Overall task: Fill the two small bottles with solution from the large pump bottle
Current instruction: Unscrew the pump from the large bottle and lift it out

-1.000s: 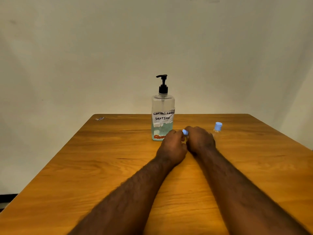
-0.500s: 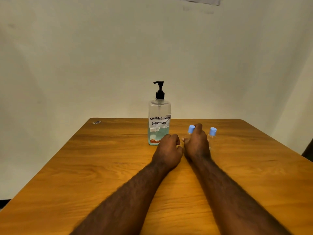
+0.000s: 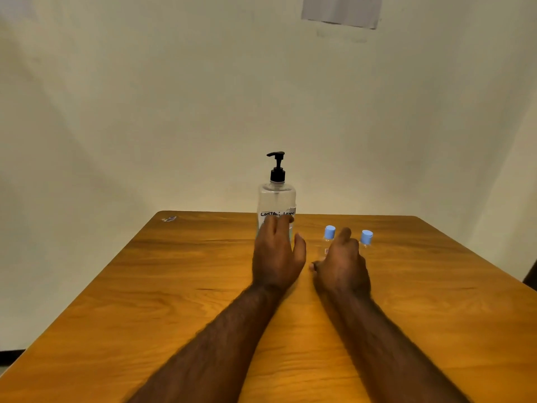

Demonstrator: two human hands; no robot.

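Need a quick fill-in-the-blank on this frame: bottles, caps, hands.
The pump bottle has a ____ pump head. Both small bottles wear ____ caps. The hand in front of the pump bottle is the person's ____. The small bottles stand on the pump bottle's ____ side.
Missing words: black; blue; left; right.

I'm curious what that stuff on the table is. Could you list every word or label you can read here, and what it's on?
"CONTACT LENS": handwritten on the white label of the large pump bottle; the left hand hides whatever is below.
Paper sheet on the wall: print too blurred to read.
Scrap at the table's far left corner: unreadable.
Tiny mark on the small bottle nearer the pump bottle: unreadable.
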